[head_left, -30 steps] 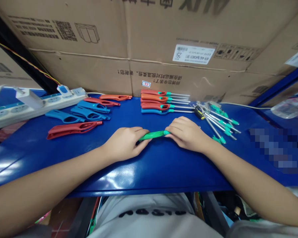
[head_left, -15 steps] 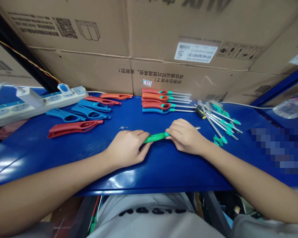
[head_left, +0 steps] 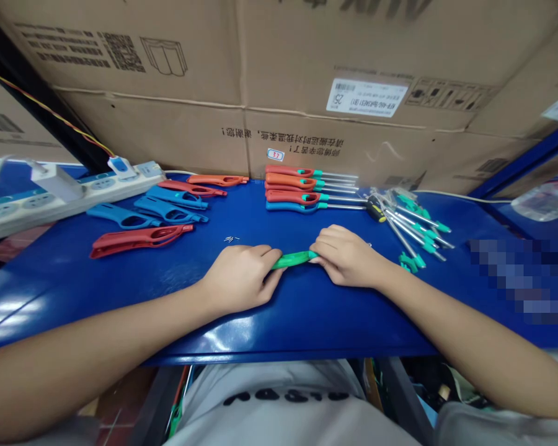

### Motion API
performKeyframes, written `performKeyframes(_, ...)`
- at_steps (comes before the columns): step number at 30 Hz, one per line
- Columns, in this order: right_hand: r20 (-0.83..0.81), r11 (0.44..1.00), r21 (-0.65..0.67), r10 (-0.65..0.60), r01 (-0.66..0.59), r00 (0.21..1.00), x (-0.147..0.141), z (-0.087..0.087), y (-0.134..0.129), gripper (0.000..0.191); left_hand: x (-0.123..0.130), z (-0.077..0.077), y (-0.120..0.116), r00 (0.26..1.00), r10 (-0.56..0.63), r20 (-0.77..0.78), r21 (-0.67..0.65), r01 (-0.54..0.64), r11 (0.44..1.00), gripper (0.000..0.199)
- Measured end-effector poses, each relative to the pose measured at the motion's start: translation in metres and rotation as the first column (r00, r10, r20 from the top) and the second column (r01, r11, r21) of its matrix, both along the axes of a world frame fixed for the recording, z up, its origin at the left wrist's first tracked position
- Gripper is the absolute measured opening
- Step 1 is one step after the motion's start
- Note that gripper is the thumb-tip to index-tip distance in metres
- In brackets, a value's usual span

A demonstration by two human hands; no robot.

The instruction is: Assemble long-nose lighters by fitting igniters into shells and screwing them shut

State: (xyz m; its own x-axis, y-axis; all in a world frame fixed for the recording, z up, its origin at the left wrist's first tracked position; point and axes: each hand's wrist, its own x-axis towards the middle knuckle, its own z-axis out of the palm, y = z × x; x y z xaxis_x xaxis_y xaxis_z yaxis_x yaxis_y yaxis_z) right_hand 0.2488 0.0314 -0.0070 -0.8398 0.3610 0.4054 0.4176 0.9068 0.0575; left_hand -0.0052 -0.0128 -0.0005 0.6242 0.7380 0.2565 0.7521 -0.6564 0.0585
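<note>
Head view: green handle [head_left: 294,259], ends in left fingers [head_left: 270,256], right fingers [head_left: 324,250].

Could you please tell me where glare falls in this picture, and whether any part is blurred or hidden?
Head view: white glare on the blue table, below the left hand and at the far left; head view: a pixelated patch at right hides detail; head view: the green piece between left hand and right hand looks slightly soft.

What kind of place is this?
Probably a small workshop bench, maybe in a storeroom. Clues: coloured handles and green-ended metal rods in groups on a blue tabletop, with printed cardboard standing right behind.
</note>
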Motion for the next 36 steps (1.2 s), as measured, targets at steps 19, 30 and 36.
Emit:
performKeyframes(19, 0.048, 0.948, -0.268, -0.162, 0.169, 0.986, 0.016, 0.019, 0.009, 0.016, 0.000, 0.000, 0.010, 0.999, -0.028, 0.046, -0.021, 0.029, 0.999, 0.038)
performKeyframes(30, 0.201, 0.886, -0.361, -0.232, 0.292, 0.952, 0.034, 0.023, 0.019, 0.024, -0.008, 0.001, 0.017, 0.999, -0.009, 0.044, -0.072, 0.012, 0.997, 0.037)
performKeyframes(36, 0.218, 0.857, -0.378, -0.284, 0.350, 0.934, 0.044, 0.026, 0.024, 0.029, -0.009, -0.004, 0.019, 0.994, 0.023, 0.104, -0.117, -0.010, 0.993, 0.036)
